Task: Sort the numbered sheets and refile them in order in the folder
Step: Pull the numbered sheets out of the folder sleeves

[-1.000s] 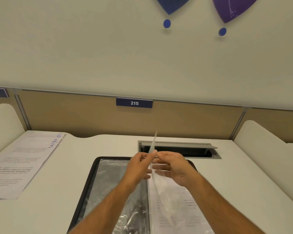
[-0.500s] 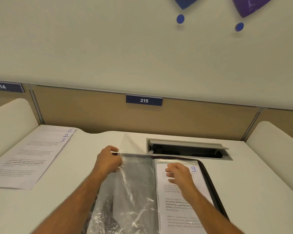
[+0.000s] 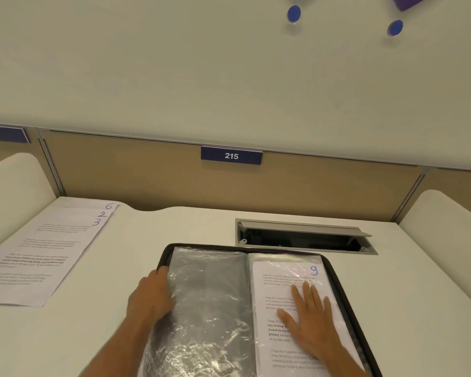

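Note:
A black zip folder lies open in front of me on the desk. Its left page is an empty clear plastic sleeve, lying flat. My left hand rests on that sleeve's left edge, with its fingertips near the folder's rim. The right page holds a printed sheet marked 9 inside a sleeve. My right hand presses flat on that sheet with straight fingers. At the far left lies a fanned stack of loose sheets, whose corners show 6, 2 and 3.
A grey cable hatch stands open in the desk just behind the folder. A tan partition with a 215 label closes off the back. Curved white side dividers flank the desk.
My left hand has turned the clear sleeve over to the left and laid it flat. The right hand moved down the 9 sheet and now lies flat on it.

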A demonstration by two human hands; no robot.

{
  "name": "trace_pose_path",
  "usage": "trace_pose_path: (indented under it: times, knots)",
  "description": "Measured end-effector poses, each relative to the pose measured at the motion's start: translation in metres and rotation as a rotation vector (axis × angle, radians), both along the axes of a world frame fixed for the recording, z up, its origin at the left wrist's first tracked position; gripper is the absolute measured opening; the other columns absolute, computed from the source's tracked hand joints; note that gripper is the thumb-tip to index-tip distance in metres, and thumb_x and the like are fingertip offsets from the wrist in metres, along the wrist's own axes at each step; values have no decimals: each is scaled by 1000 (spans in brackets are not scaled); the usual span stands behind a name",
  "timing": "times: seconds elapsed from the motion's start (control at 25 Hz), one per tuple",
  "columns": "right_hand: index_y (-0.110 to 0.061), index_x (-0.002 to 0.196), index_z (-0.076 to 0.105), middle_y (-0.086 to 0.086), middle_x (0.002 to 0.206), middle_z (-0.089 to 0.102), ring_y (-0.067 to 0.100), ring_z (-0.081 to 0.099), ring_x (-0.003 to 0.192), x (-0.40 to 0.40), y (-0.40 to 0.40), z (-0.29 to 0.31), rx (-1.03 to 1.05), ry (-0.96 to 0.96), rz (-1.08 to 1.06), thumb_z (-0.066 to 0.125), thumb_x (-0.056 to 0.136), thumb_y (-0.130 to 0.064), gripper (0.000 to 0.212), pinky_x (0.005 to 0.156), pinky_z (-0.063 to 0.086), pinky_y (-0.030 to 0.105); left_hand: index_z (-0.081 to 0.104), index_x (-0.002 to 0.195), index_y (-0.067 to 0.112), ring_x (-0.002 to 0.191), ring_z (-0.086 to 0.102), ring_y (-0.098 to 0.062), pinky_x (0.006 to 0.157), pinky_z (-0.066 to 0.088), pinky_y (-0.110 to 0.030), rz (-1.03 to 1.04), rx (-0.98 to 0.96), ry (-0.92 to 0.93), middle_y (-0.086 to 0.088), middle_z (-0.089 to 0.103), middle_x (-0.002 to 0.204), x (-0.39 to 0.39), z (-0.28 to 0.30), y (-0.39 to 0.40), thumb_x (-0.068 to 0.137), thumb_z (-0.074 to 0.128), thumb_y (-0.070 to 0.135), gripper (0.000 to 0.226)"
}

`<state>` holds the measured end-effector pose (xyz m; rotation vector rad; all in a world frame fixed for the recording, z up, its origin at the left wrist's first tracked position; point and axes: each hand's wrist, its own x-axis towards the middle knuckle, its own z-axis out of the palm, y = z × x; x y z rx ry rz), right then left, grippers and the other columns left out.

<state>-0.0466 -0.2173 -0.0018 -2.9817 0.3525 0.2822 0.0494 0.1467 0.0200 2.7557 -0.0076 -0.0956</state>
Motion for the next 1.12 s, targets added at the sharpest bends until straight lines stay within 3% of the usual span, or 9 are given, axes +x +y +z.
trace_pose_path:
  times: [0.08, 0.32, 0.44, 0.56, 0.68, 0.76, 0.8, 0.96, 1.12]
  knots:
    - [-31, 159, 0, 1, 168, -8, 23, -8, 155, 1, -1, 0, -31, -22, -4, -12, 70, -87, 106, 123, -6, 51, 45, 134, 26, 112, 51, -21, 90, 47, -38, -38, 148, -95, 4, 54, 126, 5, -4, -7, 91, 55, 43, 47]
    - [-30, 137, 46, -7, 141, 49, 13, 46, 128, 39, -18, 20, -128, -107, 22, 17, 95, -71, 66, 110, 38, 37, 40, 145, 26, 138, 38, -18, 116, 31, -40, -301, 83, -204, 5, 44, 149, 9, 1, -82, 94, 43, 43, 54]
    - [-27, 136, 48, -5, 142, 50, 14, 46, 128, 71, -25, 27, -107, -80, 45, 34, 102, -54, 46, 110, 39, 35, 26, 152, 28, 150, 17, -19, 124, 14, -48, -398, 80, -120, 4, 24, 162, 6, -5, -134, 87, 16, 66, 76]
    - [-27, 143, 42, -5, 150, 42, 16, 39, 138, 98, -31, 29, -52, -89, 61, 42, 103, -47, 45, 117, 32, 36, 6, 159, 30, 154, -6, -23, 122, -9, -54, -401, 108, -46, 4, -3, 167, 7, -25, -168, 91, 23, 75, 83]
    - [-28, 153, 30, -3, 161, 28, 20, 25, 149, 119, -31, 26, -19, -71, 92, 44, 104, -42, 53, 123, 19, 43, 12, 158, 36, 154, 2, -28, 118, -10, -58, -373, 136, -166, 1, -6, 162, 4, -43, -174, 87, 15, 83, 86]
    - [-27, 156, 24, -1, 163, 24, 22, 21, 151, 130, -31, 24, -45, -56, 105, 45, 105, -38, 56, 124, 15, 45, 2, 157, 42, 152, -11, -25, 115, -17, -56, -400, 167, -114, 3, -17, 159, 3, -49, -174, 85, 11, 86, 85]
    - [-26, 155, 26, -1, 162, 28, 22, 24, 150, 134, -32, 26, -59, -48, 113, 46, 105, -36, 55, 123, 16, 46, 3, 156, 44, 152, -10, -25, 116, -16, -55, -405, 172, -124, 2, -15, 160, 4, -50, -174, 86, 14, 85, 82]
    - [-27, 136, 54, -4, 143, 53, 16, 46, 133, 140, -33, 33, -96, -127, 126, 53, 102, -33, 35, 118, 29, 37, 55, 139, 40, 132, 52, -34, 109, 17, -54, -446, 168, 30, -9, 52, 147, 0, -46, -173, 85, 34, 85, 73]
    - [-24, 109, 66, -6, 123, 62, 12, 52, 112, 141, -33, 37, -97, -214, 117, 57, 100, -33, 16, 107, 40, 28, 55, 139, 38, 132, 53, -35, 106, 23, -57, -455, 150, -18, -10, 53, 145, 4, -55, -174, 86, 36, 84, 72]
